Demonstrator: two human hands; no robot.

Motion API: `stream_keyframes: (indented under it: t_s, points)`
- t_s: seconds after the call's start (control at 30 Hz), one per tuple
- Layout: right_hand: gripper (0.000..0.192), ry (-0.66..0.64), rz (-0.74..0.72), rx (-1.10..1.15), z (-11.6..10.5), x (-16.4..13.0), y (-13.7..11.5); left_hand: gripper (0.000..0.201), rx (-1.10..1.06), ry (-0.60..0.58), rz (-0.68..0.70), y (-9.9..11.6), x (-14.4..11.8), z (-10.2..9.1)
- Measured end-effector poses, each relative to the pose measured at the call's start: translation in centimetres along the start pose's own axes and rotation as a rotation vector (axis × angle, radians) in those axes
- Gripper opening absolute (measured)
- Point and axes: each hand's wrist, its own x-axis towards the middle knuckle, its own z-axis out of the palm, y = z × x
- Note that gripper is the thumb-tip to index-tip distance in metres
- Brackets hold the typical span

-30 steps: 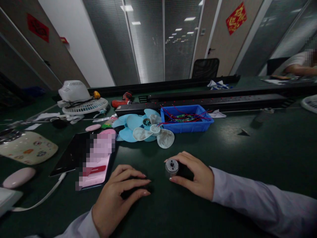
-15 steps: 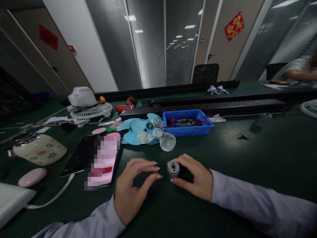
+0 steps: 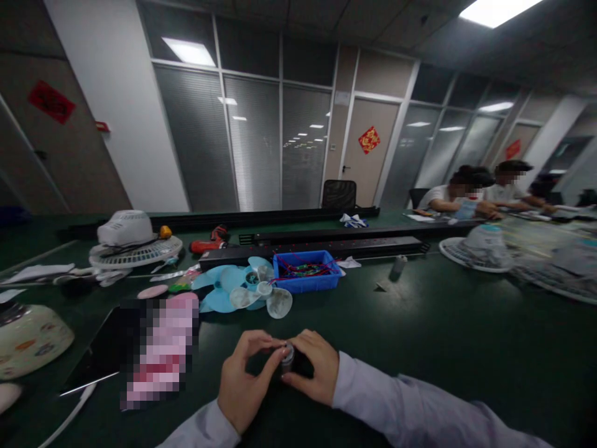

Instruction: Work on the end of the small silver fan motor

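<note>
A small grey metal cylinder, seemingly a motor, stands upright low in the middle of the head view. My right hand grips it from the right between thumb and fingers. From the left, my left hand brings its pinched thumb and forefinger to the cylinder's top edge. Whatever tiny piece those fingertips hold is too small to name, and they partly cover the top face. Beyond my hands lie light blue fan blades and a greyish fan blade.
A blue bin of wired circuit boards sits behind the blades. A second metal cylinder stands further right. Left are a phone, a tablet, a fan and a red drill. Co-workers sit at far right.
My left fingertips, apart from the cylinder before, have closed in to its top edge. My right hand keeps its grip. The camera view has tilted up and swung right.
</note>
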Motion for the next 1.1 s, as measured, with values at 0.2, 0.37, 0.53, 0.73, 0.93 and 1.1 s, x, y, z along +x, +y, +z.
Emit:
stream_keyframes:
  t_s: [0.2,0.37,0.53,0.73,0.93,1.1]
  points:
    - [0.043,0.064,0.062,-0.095,1.2,-3.2,-3.7,0.015,0.075,0.012,0.13,2.1,-3.3,-0.6]
    - [0.043,0.051,0.064,-0.224,1.5,-5.7,-7.2,0.015,0.114,0.064,0.162,5.1,-7.1,-1.1]
    - [0.041,0.045,0.045,-0.274,1.3,-7.5,-9.7,0.023,0.099,0.112,0.083,6.4,-9.5,-1.5]
    - [0.045,0.045,0.036,-0.343,1.6,-8.7,-10.7,0.027,0.075,0.197,0.015,7.1,-10.4,-1.6]
    - [0.054,0.043,0.049,-0.42,1.7,-9.2,-11.4,0.03,0.039,0.24,-0.038,8.9,-11.1,-1.3]
    - [0.06,0.028,0.058,-0.488,1.6,-9.0,-11.2,0.033,0.024,0.318,-0.061,9.4,-10.8,-1.0]
